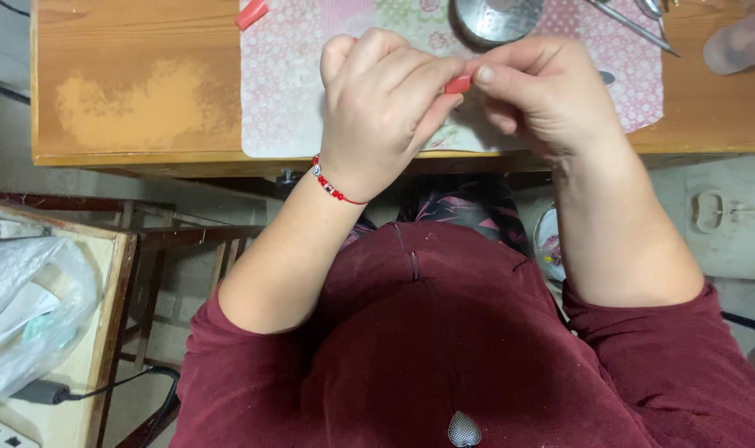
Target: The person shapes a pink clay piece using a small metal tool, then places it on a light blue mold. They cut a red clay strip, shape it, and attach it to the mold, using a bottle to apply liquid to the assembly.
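**A:** ok starting closest to the camera, what's there?

**B:** Dark red sweater (444,348) filling the bottom, sleeves pushed up on both forearms. Off to the lower left a crinkly plastic bag (24,307) sits on a pale wooden side table (103,332), with a dark cable running beside it.

**A:** and the hands?

**B:** Both are up at the near edge of the wooden table (136,91). The left hand (381,108) has a red beaded bracelet (332,187) on the wrist. The right hand (543,95) is pressed right up against it, fingertips meeting.

**A:** holding anything?

**B:** Yep, a small red piece (458,84), pinched tight between the fingers of both hands, right where they touch. Only a bit of it shows, so I can't tell its full shape.

**A:** what's under them?

**B:** A pinkish patterned mat (286,91) lying on the table. Farther back on it there's another small red piece (251,13) at the top left, a round metal bowl (498,18) just past the hands, and thin metal tools (635,25) to the right. A blurry pale object (742,40) sits in the far right corner.
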